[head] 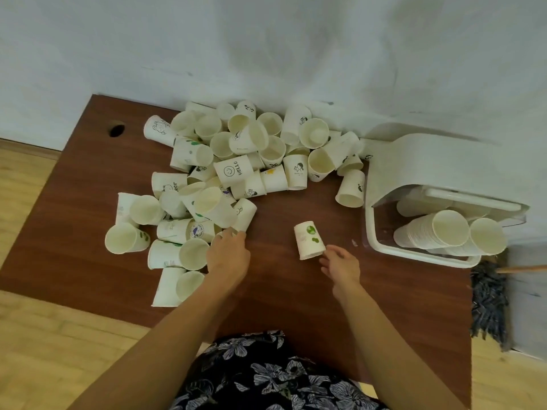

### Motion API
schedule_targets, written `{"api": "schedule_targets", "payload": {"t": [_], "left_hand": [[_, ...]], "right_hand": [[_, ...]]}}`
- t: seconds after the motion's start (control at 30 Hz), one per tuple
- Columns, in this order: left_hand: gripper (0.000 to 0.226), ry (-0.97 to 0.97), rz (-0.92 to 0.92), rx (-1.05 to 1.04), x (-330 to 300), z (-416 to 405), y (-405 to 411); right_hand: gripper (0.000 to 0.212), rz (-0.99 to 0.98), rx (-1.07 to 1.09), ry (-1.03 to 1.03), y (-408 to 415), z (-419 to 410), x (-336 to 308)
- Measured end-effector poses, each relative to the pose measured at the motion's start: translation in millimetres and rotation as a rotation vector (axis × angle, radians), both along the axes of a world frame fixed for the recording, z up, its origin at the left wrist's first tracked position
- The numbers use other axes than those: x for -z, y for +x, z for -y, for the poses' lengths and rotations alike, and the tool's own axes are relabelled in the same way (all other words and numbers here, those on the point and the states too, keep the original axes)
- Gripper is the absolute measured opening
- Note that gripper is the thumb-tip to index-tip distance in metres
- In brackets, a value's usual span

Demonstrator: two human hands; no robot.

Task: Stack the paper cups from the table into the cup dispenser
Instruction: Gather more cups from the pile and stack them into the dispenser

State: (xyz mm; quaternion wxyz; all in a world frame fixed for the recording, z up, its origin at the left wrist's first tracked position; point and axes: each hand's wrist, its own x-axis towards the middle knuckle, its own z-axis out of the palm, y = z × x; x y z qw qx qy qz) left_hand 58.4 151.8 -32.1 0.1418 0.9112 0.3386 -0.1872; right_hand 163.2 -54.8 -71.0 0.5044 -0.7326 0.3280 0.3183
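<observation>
Meanwhile, reached for loose cups with both hands.
Left hand (228, 255) laid with straight fingers against the near edge of the pile of white printed paper cups (231, 173) on the brown wooden table (281, 297); right hand (340, 263) loosely spread, holding nothing, fingertips at the rim of a lone green-printed paper cup (308, 239) lying left of the white plastic cup dispenser (414, 176). Judged light, thin, easily crushed; best pinched gently near the stiffer rim.

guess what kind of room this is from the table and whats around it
Probably an ordinary indoor room set up for recording, not a café: a brown desk-like table with a cable hole, a white cloth backdrop hung behind it, wood-look flooring, and a mop beside the table.
</observation>
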Motion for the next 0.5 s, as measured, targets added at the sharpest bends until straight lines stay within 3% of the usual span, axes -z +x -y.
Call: {"api": "schedule_targets", "payload": {"t": [0.1, 0.27, 0.5], "left_hand": [[0.028, -0.046, 0.096, 0.022, 7.0, -7.0, -1.9], [0.015, -0.093, 0.154, 0.106, 5.5, -8.7, 0.7], [0.023, -0.250, 0.240, 0.175, -15.6, 2.5, 12.9]], "right_hand": [[0.015, 0.028, 0.054, -0.024, -2.7, -5.3, 5.0], [0.027, -0.017, 0.040, -0.075, -6.4, -19.1, 8.0], [0.034, -0.030, 0.135, 0.044, -6.0, -35.4, 8.6]]}}
